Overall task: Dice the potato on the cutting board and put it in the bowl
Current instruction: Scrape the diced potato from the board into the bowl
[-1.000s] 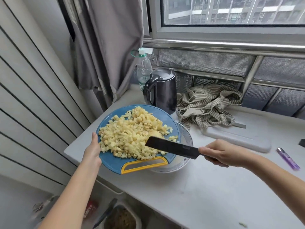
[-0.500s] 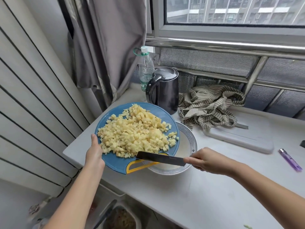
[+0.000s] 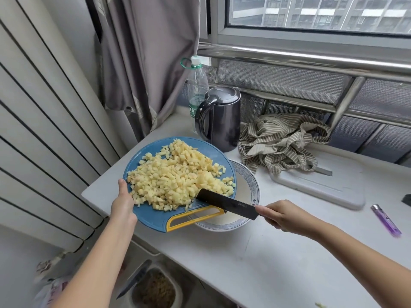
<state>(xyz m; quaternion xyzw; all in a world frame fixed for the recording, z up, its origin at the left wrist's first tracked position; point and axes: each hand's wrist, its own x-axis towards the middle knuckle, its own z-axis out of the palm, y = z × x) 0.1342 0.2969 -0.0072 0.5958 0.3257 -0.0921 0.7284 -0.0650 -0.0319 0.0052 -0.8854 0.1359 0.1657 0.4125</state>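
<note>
A round blue cutting board (image 3: pixel 151 216) with a yellow handle slot carries a heap of diced potato (image 3: pixel 178 178). My left hand (image 3: pixel 123 203) grips its left rim and holds it raised, partly over the white bowl (image 3: pixel 249 185) with a blue pattern. My right hand (image 3: pixel 282 215) holds a black knife (image 3: pixel 226 203); the blade lies across the board's lower right edge, against the potato heap. Most of the bowl is hidden under the board.
A dark electric kettle (image 3: pixel 220 121) and a plastic water bottle (image 3: pixel 196 85) stand behind the board. A striped cloth (image 3: pixel 280 143) lies on a white board (image 3: pixel 320 185) to the right. A purple lighter (image 3: pixel 385 220) lies at the far right. The counter's edge runs left of the board.
The knife blade went down to the board's near edge, then came back up against the potato heap. The board has stayed held over the bowl.
</note>
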